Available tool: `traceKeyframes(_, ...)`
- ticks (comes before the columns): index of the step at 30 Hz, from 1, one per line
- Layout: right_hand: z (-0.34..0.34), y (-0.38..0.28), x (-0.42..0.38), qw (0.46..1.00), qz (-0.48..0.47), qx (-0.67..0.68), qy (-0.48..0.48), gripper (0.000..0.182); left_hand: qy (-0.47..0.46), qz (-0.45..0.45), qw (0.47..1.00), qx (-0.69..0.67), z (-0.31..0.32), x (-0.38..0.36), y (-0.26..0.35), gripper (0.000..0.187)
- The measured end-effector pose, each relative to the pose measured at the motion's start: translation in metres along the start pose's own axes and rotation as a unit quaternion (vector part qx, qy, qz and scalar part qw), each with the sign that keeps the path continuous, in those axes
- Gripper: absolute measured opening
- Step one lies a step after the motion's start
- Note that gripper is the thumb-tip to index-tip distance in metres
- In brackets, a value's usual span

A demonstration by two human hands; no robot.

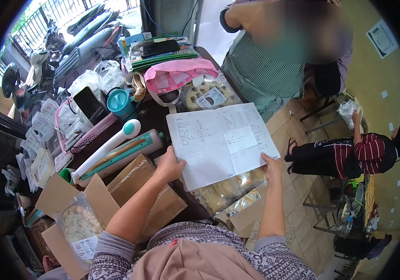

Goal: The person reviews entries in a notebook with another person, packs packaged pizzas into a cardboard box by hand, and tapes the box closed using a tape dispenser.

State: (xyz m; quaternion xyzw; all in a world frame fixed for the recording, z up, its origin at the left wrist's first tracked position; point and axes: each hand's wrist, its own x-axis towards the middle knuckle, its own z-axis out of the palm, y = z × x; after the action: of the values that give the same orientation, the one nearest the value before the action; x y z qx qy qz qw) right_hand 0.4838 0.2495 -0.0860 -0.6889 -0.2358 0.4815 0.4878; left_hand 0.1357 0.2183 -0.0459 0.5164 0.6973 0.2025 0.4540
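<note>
An open lined notebook (204, 158) with handwritten lists is held up in front of me. A small written slip of paper (241, 143) lies on its right page. My left hand (170, 164) grips the lower left edge of the notebook, thumb on the page. At the lower right edge my right hand (273, 167) pinches it, thumb on top. Behind the notebook's top edge is a packaged round bread (211, 91) with a label. Beneath its lower edge lie more packaged breads (230, 186), partly hidden.
A closed cardboard box (148, 196) and an open box holding a packaged flat bread (81, 224) sit at the left. Farther off are a pink basket (92, 134), a teal mug (121, 101) and a pink bag (174, 74). Two people stand nearby.
</note>
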Motion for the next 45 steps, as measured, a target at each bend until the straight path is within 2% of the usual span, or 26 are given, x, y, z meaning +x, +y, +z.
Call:
traceKeyframes(2,-0.006,0.008,0.004,1.0,0.015,0.002,-0.013,0.036,-0.017,-0.014,1.0,0.023,0.002,0.0,-0.002,0.045)
traceKeyframes(4,-0.003,0.011,0.003,0.974,-0.17,-0.128,0.08,0.05,-0.011,-0.008,0.999,0.03,0.009,0.002,-0.009,0.046)
traceKeyframes(5,-0.006,0.01,0.0,0.973,-0.169,-0.131,0.08,0.05,-0.013,-0.01,0.999,0.028,0.012,0.002,-0.012,0.046)
traceKeyframes(6,0.013,-0.016,-0.028,0.884,-0.239,-0.366,0.168,0.053,-0.006,-0.01,0.999,0.042,0.013,0.003,-0.014,0.046)
traceKeyframes(7,0.028,-0.029,-0.043,0.727,-0.291,-0.573,0.242,0.057,0.0,-0.012,0.998,0.055,0.013,0.004,-0.016,0.045)
traceKeyframes(8,0.033,-0.026,-0.041,0.726,-0.29,-0.575,0.241,0.057,-0.002,-0.014,0.998,0.055,0.013,0.004,-0.017,0.045)
traceKeyframes(10,0.045,-0.022,-0.033,0.712,-0.449,-0.535,0.068,0.056,-0.006,-0.017,0.999,0.041,0.012,0.005,-0.017,0.045)
traceKeyframes(12,0.073,-0.015,-0.033,0.72,-0.454,-0.525,-0.028,0.053,-0.006,-0.02,0.999,0.038,0.013,0.004,-0.017,0.045)
traceKeyframes(14,0.094,-0.009,-0.032,0.672,-0.476,-0.562,-0.079,0.05,-0.004,-0.021,0.999,0.035,0.014,0.005,-0.018,0.045)
traceKeyframes(17,0.113,0.001,-0.029,0.645,-0.451,-0.613,-0.065,0.047,-0.008,-0.025,0.999,0.032,0.015,0.006,-0.023,0.046)
traceKeyframes(29,0.124,-0.002,-0.015,0.676,-0.349,-0.648,-0.036,0.049,0.004,0.005,1.0,0.024,0.022,0.007,-0.039,0.045)
traceKeyframes(35,0.126,-0.004,-0.012,0.673,-0.33,-0.661,-0.045,0.052,0.005,0.037,0.998,-0.058,0.031,0.011,-0.063,0.041)
traceKeyframes(37,0.126,-0.005,-0.012,0.677,-0.325,-0.658,-0.047,0.053,-0.028,0.023,0.983,-0.178,0.03,0.008,-0.063,0.043)
traceKeyframes(45,0.127,-0.009,-0.013,0.691,-0.303,-0.653,-0.055,0.055,-0.051,0.034,0.971,-0.232,0.031,0.006,-0.071,0.04)
